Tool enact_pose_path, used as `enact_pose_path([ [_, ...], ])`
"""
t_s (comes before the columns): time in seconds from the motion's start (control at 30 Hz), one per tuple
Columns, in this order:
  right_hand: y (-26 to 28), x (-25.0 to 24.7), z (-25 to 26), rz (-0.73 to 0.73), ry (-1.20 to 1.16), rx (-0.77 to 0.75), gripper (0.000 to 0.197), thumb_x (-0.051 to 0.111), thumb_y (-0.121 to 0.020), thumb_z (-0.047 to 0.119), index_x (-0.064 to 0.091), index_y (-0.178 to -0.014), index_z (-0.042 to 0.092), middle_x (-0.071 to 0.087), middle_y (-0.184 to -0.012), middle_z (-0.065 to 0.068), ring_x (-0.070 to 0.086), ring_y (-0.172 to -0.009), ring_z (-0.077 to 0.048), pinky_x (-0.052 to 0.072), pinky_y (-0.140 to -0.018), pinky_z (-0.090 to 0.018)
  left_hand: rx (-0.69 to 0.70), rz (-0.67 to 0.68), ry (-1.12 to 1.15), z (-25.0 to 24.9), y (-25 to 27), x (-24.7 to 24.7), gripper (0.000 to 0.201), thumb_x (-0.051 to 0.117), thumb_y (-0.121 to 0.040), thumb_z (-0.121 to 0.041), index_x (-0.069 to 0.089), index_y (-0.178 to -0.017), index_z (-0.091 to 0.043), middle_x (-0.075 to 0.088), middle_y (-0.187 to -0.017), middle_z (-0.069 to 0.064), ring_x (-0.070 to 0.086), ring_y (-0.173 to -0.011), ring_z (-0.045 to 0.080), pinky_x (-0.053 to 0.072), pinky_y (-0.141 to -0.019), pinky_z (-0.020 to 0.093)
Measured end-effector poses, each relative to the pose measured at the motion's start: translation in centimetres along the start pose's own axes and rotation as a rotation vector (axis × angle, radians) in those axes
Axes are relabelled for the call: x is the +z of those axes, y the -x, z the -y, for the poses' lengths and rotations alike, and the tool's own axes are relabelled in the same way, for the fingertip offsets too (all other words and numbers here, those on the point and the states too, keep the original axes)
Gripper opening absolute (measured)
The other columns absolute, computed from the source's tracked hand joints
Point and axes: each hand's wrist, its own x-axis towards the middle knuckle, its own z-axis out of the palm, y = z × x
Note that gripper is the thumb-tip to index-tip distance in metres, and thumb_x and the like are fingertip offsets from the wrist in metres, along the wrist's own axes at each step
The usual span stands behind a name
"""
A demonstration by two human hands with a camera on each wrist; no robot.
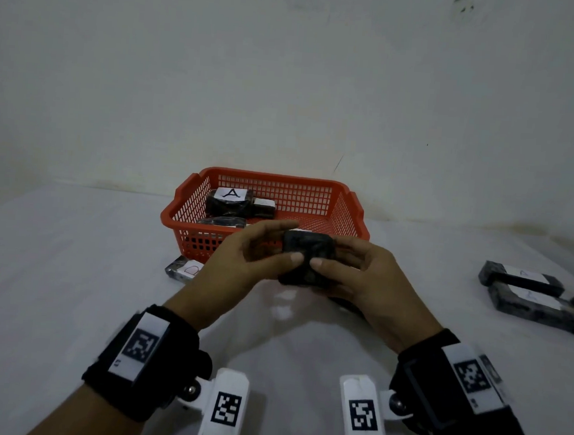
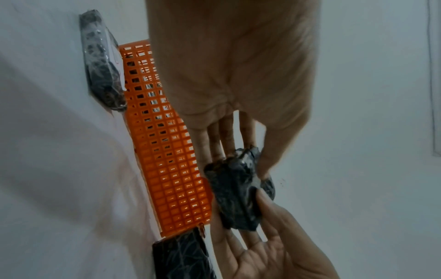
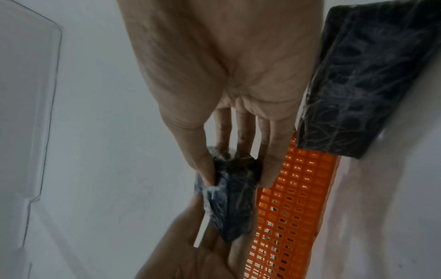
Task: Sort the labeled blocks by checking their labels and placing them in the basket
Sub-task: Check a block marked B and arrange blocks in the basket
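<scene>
With the left hand (image 1: 241, 258) and right hand (image 1: 360, 274) both pinching the dark wrapped block (image 1: 306, 258) just before the orange basket (image 1: 354, 219), rotating it label-up is advisable before placing.

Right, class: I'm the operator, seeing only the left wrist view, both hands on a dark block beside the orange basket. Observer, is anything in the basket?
Observer: Yes, the head view shows the basket holding a block labelled A.
Operator: Any left to sort?
Observer: Yes, labelled blocks lie on the table, far right.
Operator: Can you read the one in hand?
Observer: No; left hand and right hand pinch the held block, dark wrap showing.
</scene>
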Motion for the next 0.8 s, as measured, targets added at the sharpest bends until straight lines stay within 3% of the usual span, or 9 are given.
enact_pose_path([
  [0.13, 0.02, 0.12, 0.13, -0.007, 0.075, -0.064, 0.046, 0.085, -0.081, 0.01, 0.071, -0.123, 0.022, 0.076, -0.12, -0.002, 0.074, -0.111, -0.018, 0.064, -0.088, -0.035, 0.102, -0.1, -0.082, -0.13, -0.03, -0.15, 0.035, 0.076, -0.084, -0.001, 0.07, -0.114, -0.019, 0.076, -0.113, -0.008, 0.071, -0.109, 0.004, 0.06, -0.091, 0.025],
  [0.2, -0.02, 0.27, 0.29, 0.039, 0.009, 0.0, 0.05, 0.085, -0.077, 0.026, 0.071, -0.125, 0.023, 0.076, -0.121, -0.003, 0.074, -0.112, -0.02, 0.062, -0.096, -0.042, 0.135, -0.088, -0.067, -0.11, 0.08, -0.19, 0.034, 0.076, -0.081, 0.003, 0.071, -0.11, -0.013, 0.077, -0.111, -0.005, 0.071, -0.109, 0.007, 0.06, -0.09, 0.025],
  [0.3, -0.05, 0.46, 0.45, 0.07, -0.025, 0.049, 0.056, 0.076, -0.074, 0.045, 0.074, -0.122, 0.017, 0.079, -0.116, -0.005, 0.075, -0.11, -0.021, 0.06, -0.099, -0.042, 0.167, -0.058, -0.078, -0.15, 0.21, -0.03, 0.035, 0.076, -0.078, 0.009, 0.071, -0.109, -0.008, 0.076, -0.109, -0.003, 0.072, -0.107, 0.007, 0.059, -0.088, 0.021],
  [0.4, -0.11, 0.35, 0.35, 0.027, -0.041, -0.007, 0.038, 0.075, -0.085, 0.03, 0.076, -0.118, 0.011, 0.079, -0.115, -0.008, 0.075, -0.111, -0.026, 0.061, -0.098, -0.042, 0.132, -0.007, -0.061, -0.16, 0.19, 0.01, 0.05, 0.078, -0.08, 0.003, 0.066, -0.124, -0.017, 0.072, -0.121, -0.012, 0.067, -0.115, 0.001, 0.058, -0.09, 0.019],
  [0.47, -0.12, 0.06, 0.18, 0.004, -0.022, -0.055, 0.033, 0.077, -0.088, 0.02, 0.075, -0.12, 0.011, 0.078, -0.118, -0.009, 0.074, -0.112, -0.026, 0.06, -0.1, -0.043, 0.056, 0.043, -0.06, -0.21, 0.22, 0.0, 0.059, 0.08, -0.082, -0.019, 0.059, -0.136, -0.03, 0.067, -0.13, -0.016, 0.064, -0.12, 0.0, 0.057, -0.096, 0.024],
  [0.53, -0.16, -0.15, 0.14, -0.007, 0.01, -0.084, 0.036, 0.08, -0.086, 0.016, 0.074, -0.122, 0.014, 0.078, -0.119, -0.006, 0.074, -0.113, -0.023, 0.059, -0.102, -0.043, 0.032, 0.044, -0.092, -0.36, 0.25, 0.13, 0.051, 0.075, -0.085, -0.031, 0.063, -0.134, -0.029, 0.072, -0.125, -0.012, 0.068, -0.115, 0.002, 0.057, -0.097, 0.027],
  [0.67, -0.27, -0.02, 0.07, 0.034, 0.001, -0.067, 0.058, 0.084, -0.072, 0.027, 0.07, -0.127, 0.019, 0.076, -0.125, -0.003, 0.071, -0.119, -0.019, 0.054, -0.109, -0.044, 0.052, -0.026, -0.072, -0.38, 0.27, 0.12, 0.045, 0.077, -0.084, -0.016, 0.067, -0.127, -0.022, 0.077, -0.115, -0.011, 0.072, -0.107, 0.002, 0.058, -0.091, 0.019],
  [0.8, -0.06, -0.2, 0.35, 0.044, 0.044, -0.105, 0.051, 0.082, -0.081, 0.015, 0.068, -0.13, 0.017, 0.077, -0.124, 0.0, 0.071, -0.119, -0.014, 0.054, -0.108, -0.036, 0.043, -0.012, -0.009, -0.59, 0.33, -0.13, 0.05, 0.079, -0.079, -0.012, 0.063, -0.124, -0.03, 0.076, -0.107, -0.024, 0.07, -0.104, -0.007, 0.055, -0.076, 0.01],
])
